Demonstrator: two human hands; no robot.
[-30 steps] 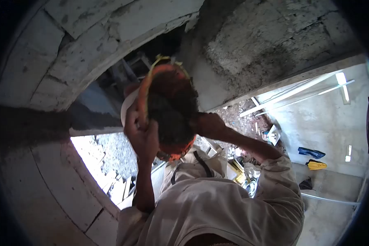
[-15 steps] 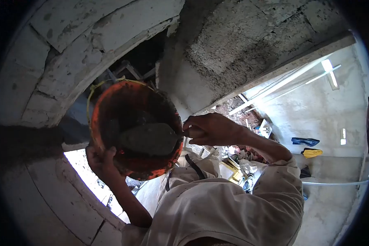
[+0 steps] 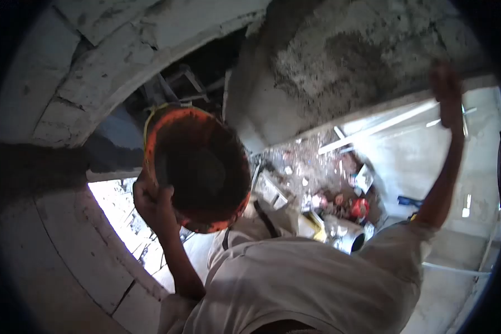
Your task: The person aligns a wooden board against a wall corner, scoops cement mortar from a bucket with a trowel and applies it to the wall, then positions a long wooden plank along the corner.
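Observation:
My left hand [image 3: 155, 205] grips the rim of an orange bucket [image 3: 242, 207] on its left side, thumb over the edge. The bucket is tilted so its mouth faces me; its inside is dark and smeared, with greyish material [image 3: 206, 172] at the bottom. A yellow cord [image 3: 146, 131] hangs at its upper left. Off to the upper right, my right hand [image 3: 446, 92] is raised at the lower edge of a rough grey plastered surface [image 3: 356, 61]. Its fingers look closed, but motion blur hides what they hold.
Pale block masonry [image 3: 55, 245] curves along the left, with a bright opening [image 3: 122, 214] beside it. Below lie rubble, a red item [image 3: 359, 207] and a white bucket-like container [image 3: 348, 242]. White strips [image 3: 378, 128] slant near the right wall. A blue item [image 3: 409, 201] shows by my right arm.
My right hand has left the bucket's right rim and swung up and right to the plastered surface. The grey lump seen in the bucket is gone from there. My left hand keeps its grip.

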